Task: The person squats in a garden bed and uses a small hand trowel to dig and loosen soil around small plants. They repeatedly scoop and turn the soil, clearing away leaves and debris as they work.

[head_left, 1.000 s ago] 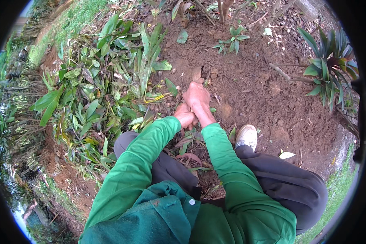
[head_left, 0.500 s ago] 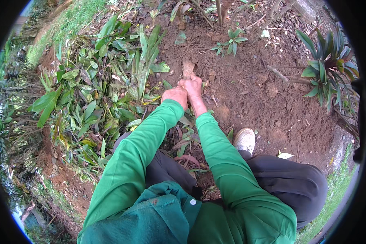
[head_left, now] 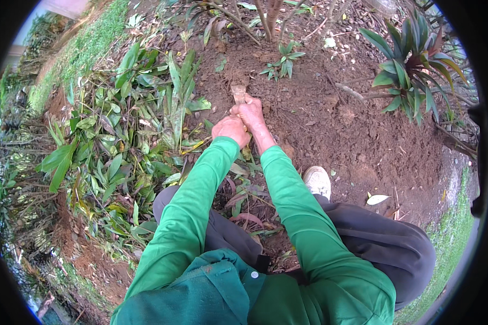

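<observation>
both hands, left hand (head_left: 231, 130) and right hand (head_left: 249, 112), clamped the tool handle (head_left: 238, 93) (blade probably buried); its axis pointed away, right hand nearer.

Bare brown soil (head_left: 331, 124) carries everything. On it lie cut leaves (head_left: 119, 151) — heaped at left — and one pale leaf (head_left: 376, 199) at right.

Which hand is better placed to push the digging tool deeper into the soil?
Probably the right hand: it is further forward, closest to the soil-caked blade of the digging tool, with its forearm running roughly toward the blade. The left hand grips just behind it, nearer the body.
</observation>
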`<state>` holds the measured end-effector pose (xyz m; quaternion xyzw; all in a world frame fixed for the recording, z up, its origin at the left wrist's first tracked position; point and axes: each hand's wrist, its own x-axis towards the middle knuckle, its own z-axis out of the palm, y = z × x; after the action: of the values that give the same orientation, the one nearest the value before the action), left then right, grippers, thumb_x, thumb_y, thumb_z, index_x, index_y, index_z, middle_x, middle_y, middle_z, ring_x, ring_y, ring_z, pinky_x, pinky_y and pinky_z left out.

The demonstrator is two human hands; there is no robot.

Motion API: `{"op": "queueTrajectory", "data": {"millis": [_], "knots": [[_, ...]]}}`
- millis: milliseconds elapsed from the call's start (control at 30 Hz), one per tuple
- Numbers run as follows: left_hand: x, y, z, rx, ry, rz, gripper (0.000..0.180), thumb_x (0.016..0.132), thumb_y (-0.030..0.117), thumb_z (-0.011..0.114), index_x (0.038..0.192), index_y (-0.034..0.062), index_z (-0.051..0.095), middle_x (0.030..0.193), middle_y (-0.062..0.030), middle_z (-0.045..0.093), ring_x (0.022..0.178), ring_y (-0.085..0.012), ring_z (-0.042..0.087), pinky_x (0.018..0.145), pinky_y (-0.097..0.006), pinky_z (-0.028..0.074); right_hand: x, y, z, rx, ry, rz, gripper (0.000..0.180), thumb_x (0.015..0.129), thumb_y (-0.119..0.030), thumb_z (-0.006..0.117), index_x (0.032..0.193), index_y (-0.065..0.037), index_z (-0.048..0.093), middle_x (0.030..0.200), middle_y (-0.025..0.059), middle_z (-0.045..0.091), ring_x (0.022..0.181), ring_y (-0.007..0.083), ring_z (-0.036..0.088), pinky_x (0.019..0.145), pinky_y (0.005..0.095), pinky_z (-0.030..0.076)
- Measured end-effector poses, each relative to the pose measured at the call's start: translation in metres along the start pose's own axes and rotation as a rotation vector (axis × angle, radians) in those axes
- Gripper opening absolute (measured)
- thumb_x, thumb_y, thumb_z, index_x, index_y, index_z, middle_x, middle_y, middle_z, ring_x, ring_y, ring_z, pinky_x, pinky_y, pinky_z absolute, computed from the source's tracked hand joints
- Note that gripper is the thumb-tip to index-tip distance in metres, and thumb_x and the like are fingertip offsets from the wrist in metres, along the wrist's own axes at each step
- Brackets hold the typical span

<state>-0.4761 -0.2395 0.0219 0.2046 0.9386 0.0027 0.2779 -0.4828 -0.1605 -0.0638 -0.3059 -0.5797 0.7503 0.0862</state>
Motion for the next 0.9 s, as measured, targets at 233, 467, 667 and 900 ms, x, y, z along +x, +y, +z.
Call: {"op": "queueTrajectory", "data": {"millis": [233, 467, 667, 900], "knots": [[-0.031, 0.03, -0.052, -0.103, 0.209, 0.185, 0.036, 0.068, 0.019, 0.06, 0.094, -0.0054, 0.059, 0.083, -0.0262, 0.063, 0.081, -0.0401, 0.063, 0.076, -0.047, 0.05, -0.019, -0.09, -0.034, -0.132, 0.048, -0.196, 0.028, 0.058, -0.001, 0.058, 0.085, 0.005, 0.055, 0.063, 0.0099, 0.058, 0.057, 0.0189, 0.056, 0.052, 0.0331, 0.045], [-0.111, -0.026, -0.014, -0.067, -0.2, 0.027, 0.033, 0.064, 0.017, 0.059, 0.089, -0.0043, 0.061, 0.086, -0.0272, 0.063, 0.085, -0.0385, 0.062, 0.081, -0.045, 0.05, -0.12, -0.006, 0.012, -0.264, -0.067, 0.167, 0.032, 0.058, -0.003, 0.061, 0.088, 0.007, 0.053, 0.064, 0.007, 0.056, 0.059, 0.0174, 0.055, 0.052, 0.0318, 0.044], [-0.12, -0.044, 0.005, -0.065, -0.258, 0.05, 0.032, 0.067, 0.019, 0.058, 0.089, -0.0038, 0.062, 0.09, -0.0241, 0.064, 0.09, -0.0363, 0.062, 0.082, -0.043, 0.049, -0.139, 0.025, 0.02, -0.182, -0.111, 0.269, 0.031, 0.058, -0.002, 0.06, 0.086, 0.008, 0.053, 0.067, 0.0071, 0.055, 0.06, 0.0174, 0.053, 0.054, 0.0327, 0.044], [-0.064, -0.037, -0.003, -0.085, -0.267, 0.013, 0.032, 0.066, 0.017, 0.057, 0.089, -0.0061, 0.063, 0.096, -0.0246, 0.063, 0.095, -0.0354, 0.06, 0.086, -0.041, 0.048, -0.075, 0.029, 0.024, -0.159, -0.193, 0.319, 0.031, 0.056, -0.003, 0.062, 0.08, 0.012, 0.049, 0.06, 0.0128, 0.055, 0.056, 0.0211, 0.056, 0.05, 0.0355, 0.045]]}}
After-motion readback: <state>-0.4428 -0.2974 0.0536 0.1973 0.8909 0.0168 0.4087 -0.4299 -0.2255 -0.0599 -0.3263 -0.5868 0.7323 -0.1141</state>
